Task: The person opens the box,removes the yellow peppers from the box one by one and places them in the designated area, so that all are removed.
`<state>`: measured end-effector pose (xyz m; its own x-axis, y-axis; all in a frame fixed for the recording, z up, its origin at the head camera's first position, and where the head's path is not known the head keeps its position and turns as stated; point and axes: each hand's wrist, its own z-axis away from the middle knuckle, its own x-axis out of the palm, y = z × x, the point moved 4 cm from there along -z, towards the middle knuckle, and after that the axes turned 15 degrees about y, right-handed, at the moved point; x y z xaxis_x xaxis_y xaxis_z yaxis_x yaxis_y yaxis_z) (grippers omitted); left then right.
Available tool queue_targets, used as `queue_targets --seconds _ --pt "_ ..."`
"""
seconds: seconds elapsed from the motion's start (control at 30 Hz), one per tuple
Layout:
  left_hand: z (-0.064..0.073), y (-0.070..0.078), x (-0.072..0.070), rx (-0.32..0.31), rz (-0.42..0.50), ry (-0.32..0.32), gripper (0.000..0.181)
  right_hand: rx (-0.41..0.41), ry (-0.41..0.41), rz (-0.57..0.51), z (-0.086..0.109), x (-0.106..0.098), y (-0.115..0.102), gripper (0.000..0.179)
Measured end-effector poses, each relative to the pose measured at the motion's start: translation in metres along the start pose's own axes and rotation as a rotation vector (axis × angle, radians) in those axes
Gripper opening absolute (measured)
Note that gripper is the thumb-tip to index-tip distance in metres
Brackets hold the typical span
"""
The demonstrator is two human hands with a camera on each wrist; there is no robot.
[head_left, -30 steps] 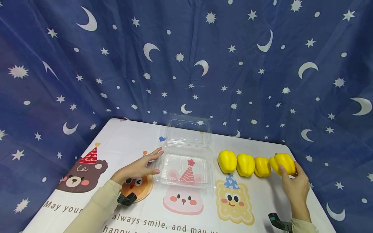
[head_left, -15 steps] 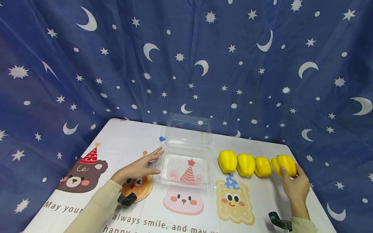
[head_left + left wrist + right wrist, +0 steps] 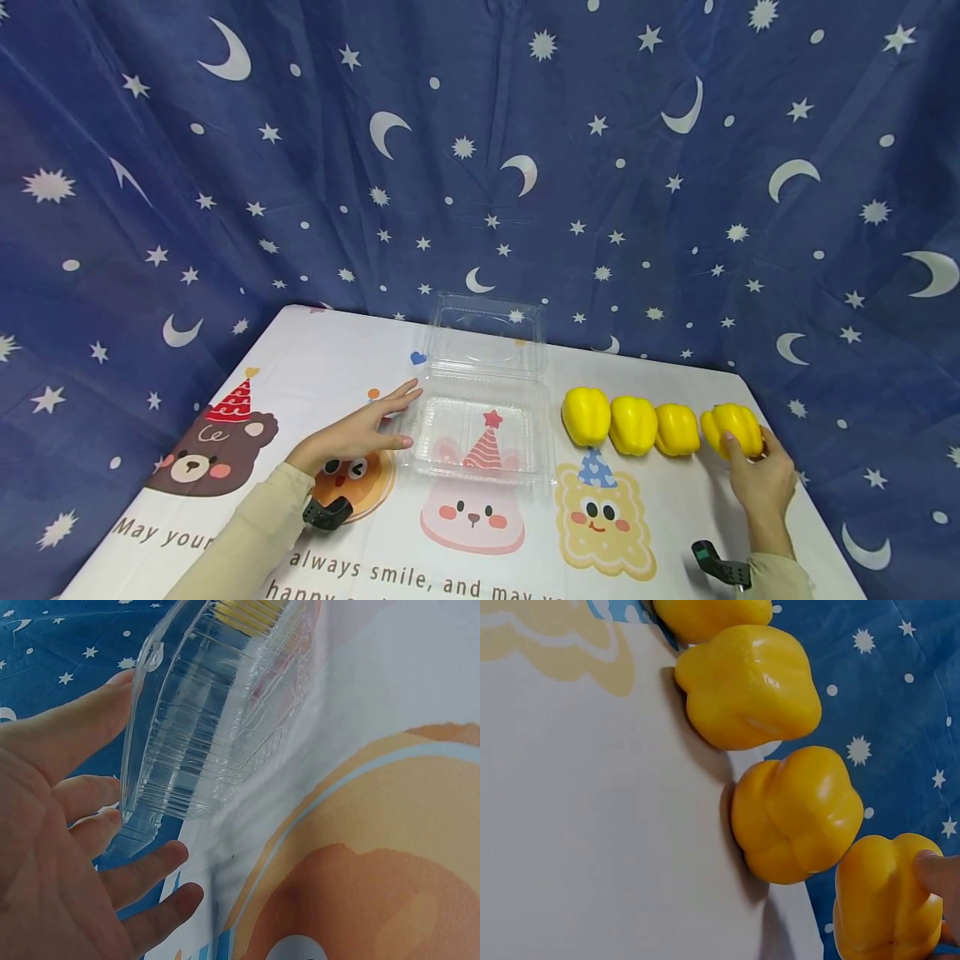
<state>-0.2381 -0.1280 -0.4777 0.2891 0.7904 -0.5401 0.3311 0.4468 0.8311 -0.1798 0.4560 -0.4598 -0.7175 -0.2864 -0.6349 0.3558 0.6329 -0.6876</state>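
My right hand (image 3: 763,482) grips a yellow bell pepper (image 3: 733,430), thumb on its near side, at the right end of a row of yellow bell peppers. In the right wrist view, this held pepper (image 3: 889,896) is at the lower right, its thumb (image 3: 939,874) pressed on it. The neighbouring pepper (image 3: 677,430) sits just left of it. My left hand (image 3: 358,435) is spread at the left side of a clear plastic clamshell box (image 3: 480,479) with its lid raised. In the left wrist view, the thumb and fingertips (image 3: 96,789) lie at the box rim (image 3: 139,727).
Two more yellow bell peppers (image 3: 632,425) stand between the box and the neighbouring pepper. The raised lid (image 3: 486,337) leans toward the blue star-patterned curtain (image 3: 480,208) behind the table. A white printed cloth (image 3: 525,575) covers the table.
My right hand has brought the held pepper slightly right and down toward the table; its green stem no longer shows. The left hand and box have stayed put.
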Motion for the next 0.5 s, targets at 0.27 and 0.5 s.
queue_targets --seconds 0.27,0.5 --pt "0.0 -0.001 0.0 0.0 0.003 -0.001 0.079 0.005 -0.019 0.0 -0.002 0.007 0.005 0.063" --pt "0.0 -0.001 0.0 0.006 -0.002 -0.001 0.08 0.042 -0.038 0.007 -0.007 0.014 0.011 0.065"
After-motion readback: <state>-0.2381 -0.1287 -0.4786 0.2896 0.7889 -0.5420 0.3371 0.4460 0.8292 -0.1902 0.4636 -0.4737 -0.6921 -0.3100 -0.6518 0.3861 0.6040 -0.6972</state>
